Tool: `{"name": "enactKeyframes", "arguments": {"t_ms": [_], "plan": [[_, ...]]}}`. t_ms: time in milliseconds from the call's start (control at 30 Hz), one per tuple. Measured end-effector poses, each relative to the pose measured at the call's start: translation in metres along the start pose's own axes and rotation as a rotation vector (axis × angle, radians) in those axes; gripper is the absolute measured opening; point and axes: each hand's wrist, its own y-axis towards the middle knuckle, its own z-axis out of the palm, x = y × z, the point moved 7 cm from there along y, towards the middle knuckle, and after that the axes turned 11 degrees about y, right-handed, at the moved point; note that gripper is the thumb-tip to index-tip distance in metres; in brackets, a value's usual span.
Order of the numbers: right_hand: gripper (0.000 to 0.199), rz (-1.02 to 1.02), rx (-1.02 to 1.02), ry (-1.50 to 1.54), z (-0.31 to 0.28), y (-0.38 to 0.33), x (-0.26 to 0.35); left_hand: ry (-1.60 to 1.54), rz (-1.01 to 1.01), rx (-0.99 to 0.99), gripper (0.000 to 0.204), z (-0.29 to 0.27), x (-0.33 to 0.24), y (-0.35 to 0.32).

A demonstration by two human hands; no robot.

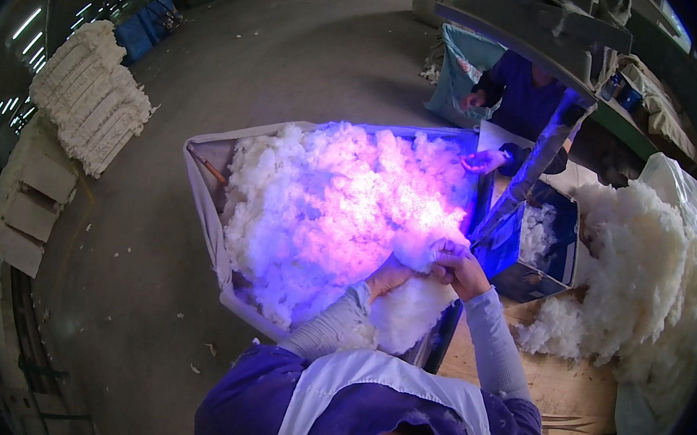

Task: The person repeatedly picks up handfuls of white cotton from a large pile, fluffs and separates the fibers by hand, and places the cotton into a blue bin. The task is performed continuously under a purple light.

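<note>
White, loose fibre [326,190] heaped in the cloth-lined bin [219,145], lit pink and violet over most of its surface. Right hand [459,270]: fingers curled in, closed on a tuft [413,247] of the same fibre, above the bin's near right part. Left hand [389,278]: just beside the right, against the tuft's underside; its fingertips are hidden by fibre, so whether they are clamped or apart cannot be told. Another person's hand [485,161], partly open with palm turned up, is at the bin's far right corner. Right of the bin: a blue box [537,283] containing fibre, and beyond it a larger fibre heap [634,262] on a wooden table [583,399]. Well left of the bin: a stacked, layered bale [96,97]
</note>
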Motion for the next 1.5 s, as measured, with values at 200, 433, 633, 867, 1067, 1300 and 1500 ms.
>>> {"name": "enactKeyframes", "arguments": {"t_ms": [200,433,633,867,1067,1300,1500], "plan": [[0.004,-0.153,-0.027,-0.175,0.014,-0.023,0.022,0.032,0.031,-0.063,0.033,-0.013,0.0,0.0],[0.003,-0.36,-0.093,-0.243,0.024,-0.043,0.045,0.083,0.058,-0.141,0.034,-0.023,0.006,-0.004],[0.005,-0.528,-0.162,-0.153,0.021,-0.068,0.067,0.089,0.078,-0.202,0.037,-0.029,0.013,-0.004],[0.004,-0.816,-0.333,-0.09,-0.025,-0.124,0.128,0.085,0.13,-0.354,0.04,-0.062,0.012,-0.005],[0.009,-1.087,-0.592,-0.356,-0.095,-0.158,0.193,0.107,0.185,-0.512,0.043,-0.091,0.012,-0.009],[0.013,-1.121,-0.664,-0.576,-0.178,-0.151,0.224,0.173,0.26,-0.733,0.047,-0.124,0.004,-0.018],[0.014,-0.929,-1.027,-1.217,-0.224,-0.134,0.213,0.249,0.298,-0.921,0.051,-0.147,-0.002,-0.026]]}}
